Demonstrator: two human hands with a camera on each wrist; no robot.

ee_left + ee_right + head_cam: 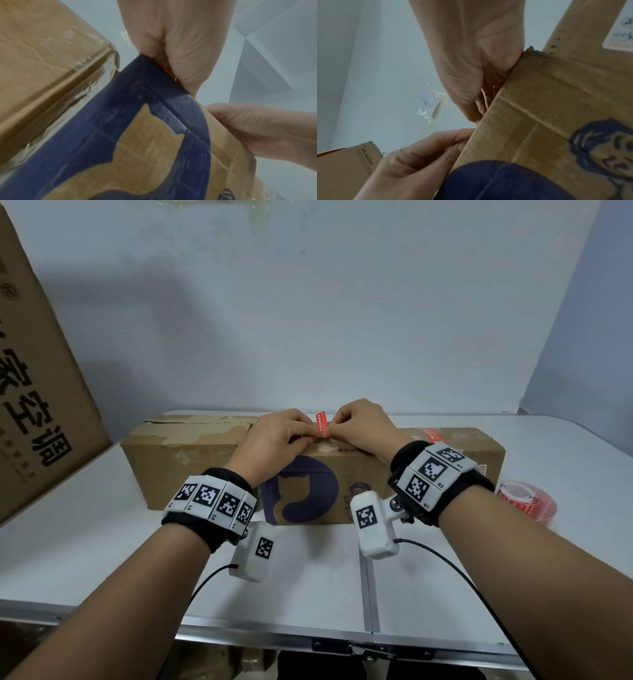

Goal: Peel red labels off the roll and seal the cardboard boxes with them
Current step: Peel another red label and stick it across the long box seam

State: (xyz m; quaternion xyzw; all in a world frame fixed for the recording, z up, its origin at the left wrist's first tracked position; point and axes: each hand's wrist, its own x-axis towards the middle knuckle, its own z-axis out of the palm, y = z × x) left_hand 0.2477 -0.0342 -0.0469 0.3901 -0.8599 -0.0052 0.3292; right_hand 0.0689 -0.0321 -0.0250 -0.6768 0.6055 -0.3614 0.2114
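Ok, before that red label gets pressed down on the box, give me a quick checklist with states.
1. Label held: ok, left hand and right hand both pinch the red label.
2. Label over the cardboard box top edge: ok.
3. Label stuck flat: not ok, its upper end stands free.
4. Label centred on the flap seam: cannot tell, hands cover it.
5. Label roll at hand: ok, on the table by the right wrist.

A big printed carton (30,378) leans at the left of the white table (102,542), against the wall (308,302).
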